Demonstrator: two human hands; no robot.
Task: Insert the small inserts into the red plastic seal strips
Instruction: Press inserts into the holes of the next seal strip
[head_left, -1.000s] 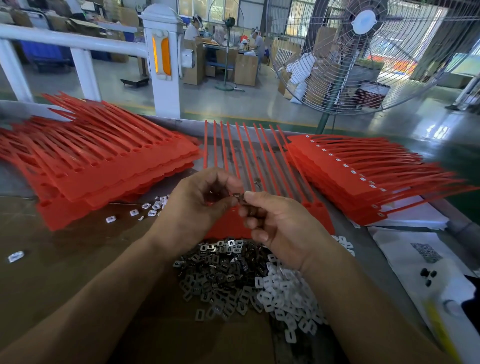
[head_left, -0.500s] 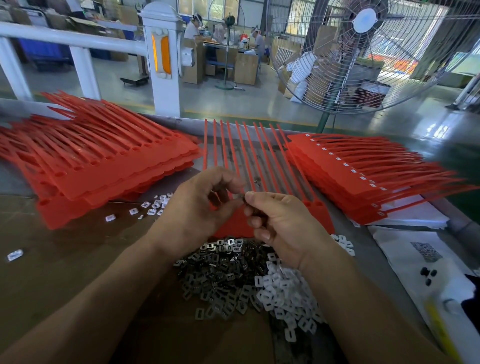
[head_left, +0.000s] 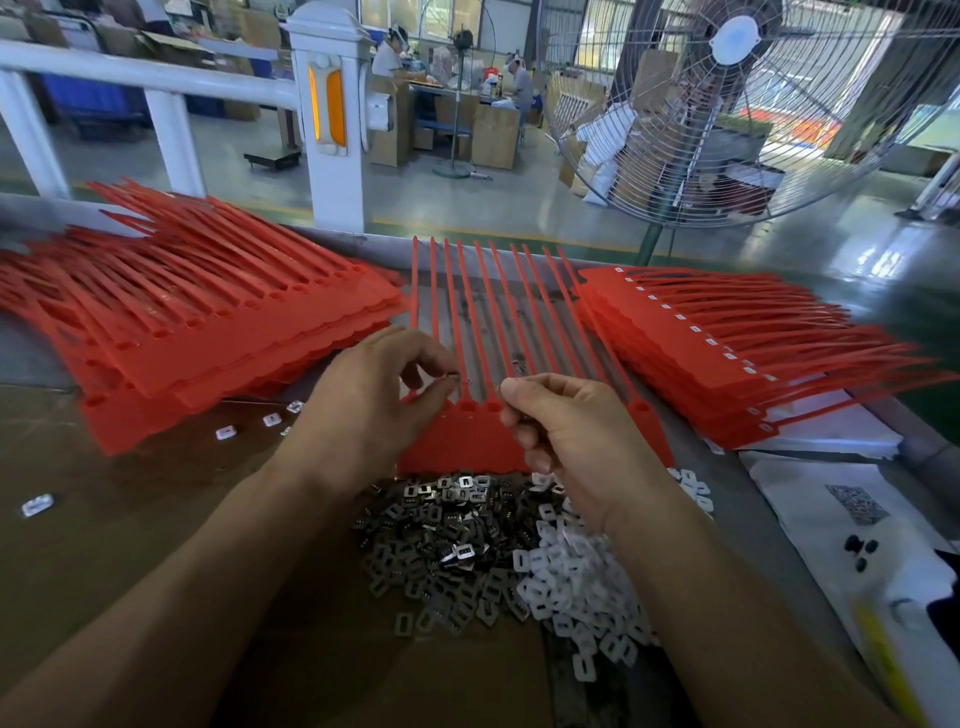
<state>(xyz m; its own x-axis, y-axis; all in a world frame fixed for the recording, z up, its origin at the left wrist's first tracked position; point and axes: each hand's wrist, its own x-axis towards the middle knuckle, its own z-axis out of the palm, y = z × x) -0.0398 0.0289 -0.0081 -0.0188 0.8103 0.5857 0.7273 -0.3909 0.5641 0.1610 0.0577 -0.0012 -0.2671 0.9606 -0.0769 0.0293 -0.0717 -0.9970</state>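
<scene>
A red seal strip sheet (head_left: 462, 441) lies flat mid-table, its thin tails pointing away from me. My left hand (head_left: 374, 410) hovers over the sheet's left heads and pinches a small metal insert (head_left: 460, 378) between thumb and fingertips. Just right of it, my right hand (head_left: 571, 441) is over the sheet with its fingers curled and thumb against forefinger; I see nothing in it. In front of the sheet lie a pile of dark metal inserts (head_left: 441, 535) and a pile of white plastic inserts (head_left: 571, 592).
A tall stack of red strip sheets (head_left: 208, 332) sits at the left, another stack (head_left: 701, 353) with white inserts showing at the right. Loose white inserts (head_left: 226, 431) are scattered left. White papers (head_left: 831, 525) lie at the right edge. A large fan (head_left: 727, 114) stands beyond the table.
My hands were joined, both pinching the insert; now they have parted, with the insert staying in my left hand and my right hand drawn slightly to the right.
</scene>
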